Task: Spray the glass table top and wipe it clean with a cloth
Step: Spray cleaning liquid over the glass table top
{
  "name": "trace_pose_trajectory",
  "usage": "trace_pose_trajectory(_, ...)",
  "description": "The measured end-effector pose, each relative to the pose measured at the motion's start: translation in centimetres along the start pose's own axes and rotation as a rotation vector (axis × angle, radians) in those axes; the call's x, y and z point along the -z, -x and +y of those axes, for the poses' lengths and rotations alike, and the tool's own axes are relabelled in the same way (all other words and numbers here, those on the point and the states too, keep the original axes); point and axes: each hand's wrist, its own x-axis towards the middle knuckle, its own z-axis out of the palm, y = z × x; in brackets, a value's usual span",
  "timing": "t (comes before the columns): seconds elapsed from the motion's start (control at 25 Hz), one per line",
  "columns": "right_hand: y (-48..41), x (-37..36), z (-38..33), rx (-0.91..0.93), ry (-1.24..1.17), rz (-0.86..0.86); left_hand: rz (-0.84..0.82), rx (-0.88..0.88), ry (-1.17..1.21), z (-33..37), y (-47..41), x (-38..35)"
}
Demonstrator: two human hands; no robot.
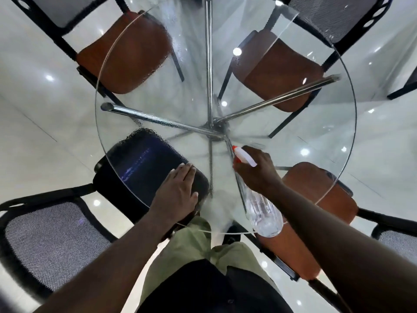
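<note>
Spraying is the step we judge to be in hand: our right hand (257,170) is curled round the neck of the clear spray bottle (264,208). Its white-and-red nozzle (241,153) points away from us toward the middle of the round glass table top (316,141). The bottle hangs tilted above the near part of the pane, its body toward us. Our left hand (178,190) lies palm down on the glass near the near-left edge, fingers straight and close together, over a dark chair seat (140,159) seen through the pane. A small pale patch (174,171) shows at its fingertips. We cannot tell whether this is the cloth, and no cloth is plainly visible elsewhere. Fine droplets (167,53) bead the left half of the top, over a brown chair seat (126,57) and a chrome spoke (158,119); the right half looks dry. We therefore place the task early, with wetting partly done and wiping not yet begun. The next move calls for swinging the nozzle rightward to cover the dry half. After that, the bottle must go somewhere off the glass so that a cloth can work out to the rim.
</note>
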Motion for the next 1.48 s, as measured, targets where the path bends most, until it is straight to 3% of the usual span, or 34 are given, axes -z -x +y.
trace_pose_trajectory(0.16, -4.6, -1.4, -3.3, -0.052, -0.047, -0.023, 0.005, 0.031, 0.017, -2.1, -0.8, 1.0)
trace_pose_trajectory(0.4, -9.1, -3.8, -9.1, 0.012, -0.042, -0.063, -0.002, 0.070, 0.010, -4.8, -0.9, 2.4)
trace_pose_trajectory(0.6, -10.0, -4.1, -10.2, -0.074, -0.073, -0.070, 0.000, 0.063, 0.010, -5.6, -1.0, 2.7)
trace_pose_trajectory(0.92, -6.2, 1.9, -3.6, -0.205, -0.023, 0.100, 0.010, -0.089, 0.024, -2.4, -2.7, 2.6)
trace_pose_trajectory(1.16, 0.2, 4.2, 1.2, -0.317, -0.158, 0.125, -0.048, -0.167, -0.008, 1.7, -2.3, 1.3)
trace_pose_trajectory(1.48, 10.8, 2.8, 9.6, -0.291, -0.056, 0.168, -0.127, -0.230, -0.083, 7.2, 0.5, -1.4)
